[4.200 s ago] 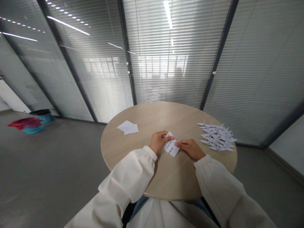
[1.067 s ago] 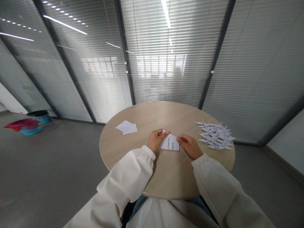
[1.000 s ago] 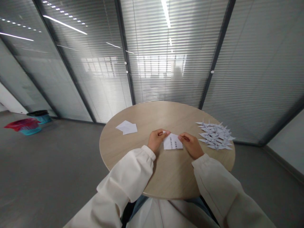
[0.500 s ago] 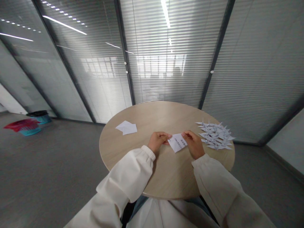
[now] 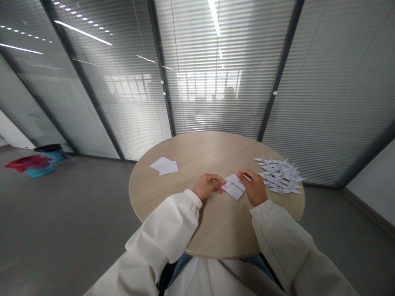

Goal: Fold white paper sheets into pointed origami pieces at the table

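Round table [image 5: 222, 232], folded-paper pile [image 5: 280, 176] right, white paper [image 5: 166, 166] left, hands [image 5: 207, 186] [image 5: 256, 189] pinching printed slip [image 5: 234, 188]

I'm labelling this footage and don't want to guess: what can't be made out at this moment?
In the head view:
- Wording on the printed paper: too small, partly covered by the right hand.
- The paper's left corner: hidden by the left hand's fingers.
- Its underside: turned away from the camera.
- Exact count of origami pieces: they overlap.
- Details beyond the blinds: blurred by slats and reflections.

A round table [image 5: 210, 150] bears paper [image 5: 167, 166] and origami [image 5: 281, 176].
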A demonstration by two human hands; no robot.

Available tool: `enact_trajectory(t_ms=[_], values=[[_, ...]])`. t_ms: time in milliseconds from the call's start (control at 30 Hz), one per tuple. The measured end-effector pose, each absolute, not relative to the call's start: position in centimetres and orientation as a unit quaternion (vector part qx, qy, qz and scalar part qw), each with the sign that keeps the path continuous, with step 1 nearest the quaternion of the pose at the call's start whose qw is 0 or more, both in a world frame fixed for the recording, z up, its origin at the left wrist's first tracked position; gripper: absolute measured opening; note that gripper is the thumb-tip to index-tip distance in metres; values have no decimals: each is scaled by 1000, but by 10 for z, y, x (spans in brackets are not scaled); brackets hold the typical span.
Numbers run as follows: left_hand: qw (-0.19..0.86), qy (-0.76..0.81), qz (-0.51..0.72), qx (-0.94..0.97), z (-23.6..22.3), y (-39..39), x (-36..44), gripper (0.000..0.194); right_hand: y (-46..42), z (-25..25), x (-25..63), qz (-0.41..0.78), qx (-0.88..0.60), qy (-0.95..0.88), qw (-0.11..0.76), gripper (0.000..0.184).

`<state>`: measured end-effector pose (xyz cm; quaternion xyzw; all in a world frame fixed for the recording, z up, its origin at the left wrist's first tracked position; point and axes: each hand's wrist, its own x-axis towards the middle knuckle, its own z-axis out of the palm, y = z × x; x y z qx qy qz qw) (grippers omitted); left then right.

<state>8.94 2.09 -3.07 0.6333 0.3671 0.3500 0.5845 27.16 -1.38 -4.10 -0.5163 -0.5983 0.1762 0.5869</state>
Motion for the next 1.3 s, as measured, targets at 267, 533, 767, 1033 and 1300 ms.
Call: enact_trajectory(t_ms=[267,533,767,1033,1300], values=[[496,346,318,730,-24,16,87,40,-19,-37,264,233,-481,-647,544,27],[542,326,309,710,-28,18,88,41,-18,-37,265,236,-479,-649,542,25],[594,304,294,684,-30,16,90,41,-19,-38,265,232,-480,-652,539,30],[576,364,413,604,-36,31,87,47,-18,-39,268,193,-400,-700,560,30],[580,378,438,573,-37,34,87,49,-15,-43,268,159,-395,-744,515,19]])
